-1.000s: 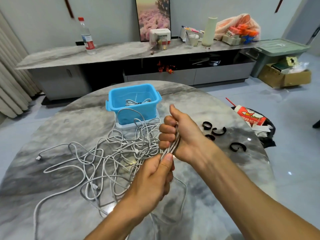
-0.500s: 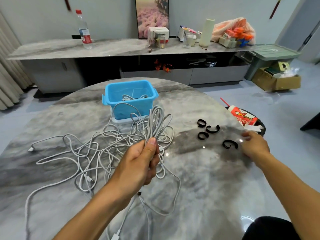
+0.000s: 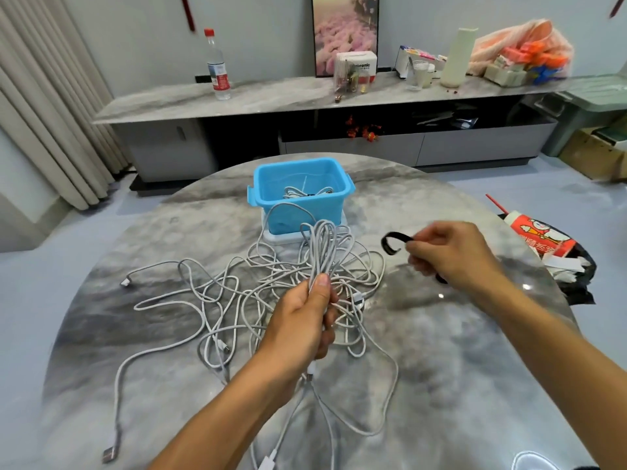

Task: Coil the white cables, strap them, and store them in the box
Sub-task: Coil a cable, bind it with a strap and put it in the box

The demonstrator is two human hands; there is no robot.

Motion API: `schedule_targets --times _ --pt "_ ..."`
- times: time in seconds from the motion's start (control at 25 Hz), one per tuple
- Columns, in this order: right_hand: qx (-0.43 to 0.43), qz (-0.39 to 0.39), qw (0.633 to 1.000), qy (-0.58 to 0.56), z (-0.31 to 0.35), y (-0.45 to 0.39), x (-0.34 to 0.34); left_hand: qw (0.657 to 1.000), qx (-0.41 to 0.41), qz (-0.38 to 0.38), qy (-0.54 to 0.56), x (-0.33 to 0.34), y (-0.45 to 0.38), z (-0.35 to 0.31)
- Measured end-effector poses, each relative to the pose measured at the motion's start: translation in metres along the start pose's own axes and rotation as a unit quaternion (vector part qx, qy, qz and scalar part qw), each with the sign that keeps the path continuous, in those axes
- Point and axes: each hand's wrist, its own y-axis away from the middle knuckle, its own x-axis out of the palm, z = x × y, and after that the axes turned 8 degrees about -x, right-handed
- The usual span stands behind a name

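My left hand [image 3: 302, 320] grips a coiled white cable [image 3: 322, 245] at its middle, the loops standing up above my fist and the ends trailing down toward me. My right hand [image 3: 448, 256] pinches a black curled strap [image 3: 393, 240] in the air, to the right of the coil. A tangle of loose white cables [image 3: 210, 300] lies on the round marble table [image 3: 458, 351]. The blue box [image 3: 298, 198] stands at the table's far side on a white lid, with a strapped white cable inside.
Another black strap [image 3: 441, 278] peeks out under my right hand. A black bag with a red carton [image 3: 539, 239] sits off the table's right edge. Beyond the table runs a long low cabinet [image 3: 305, 130] with a bottle and clutter on it.
My right hand let go of the coil, reached right to the straps, picked one up and brought it back toward the coil. My left hand kept hold of the coil.
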Motion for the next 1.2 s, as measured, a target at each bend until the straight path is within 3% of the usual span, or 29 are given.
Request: schedule_targets --times 0.16,0.4,0.56,0.64,0.84,1.0,1.2 --pt "-0.088 0.027 0.976 -0.199 0.076 0.036 0.058 1.0 -0.019 -0.021 0.01 -0.001 -0.002 0.002" --pt "0.046 0.02 0.937 -0.347 0.081 0.07 0.087 0.997 0.007 -0.04 -0.059 0.003 -0.005 0.007" --pt "0.015 0.008 0.92 -0.392 0.08 0.075 0.093 0.998 0.011 -0.046 -0.043 0.001 -0.004 0.003" --pt "-0.009 0.022 0.921 -0.388 0.082 0.079 0.095 0.997 0.015 -0.041 -0.06 0.002 -0.004 0.002" --pt "-0.045 0.009 0.969 -0.242 0.079 0.081 0.096 0.999 0.012 -0.049 -0.014 0.002 -0.004 -0.006" --pt "-0.045 -0.003 0.962 -0.269 0.079 0.086 0.096 0.992 -0.027 -0.037 0.115 -0.004 -0.004 -0.018" --pt "-0.041 -0.007 0.969 -0.244 0.076 0.083 0.094 0.985 -0.033 0.001 0.168 -0.009 0.001 -0.024"
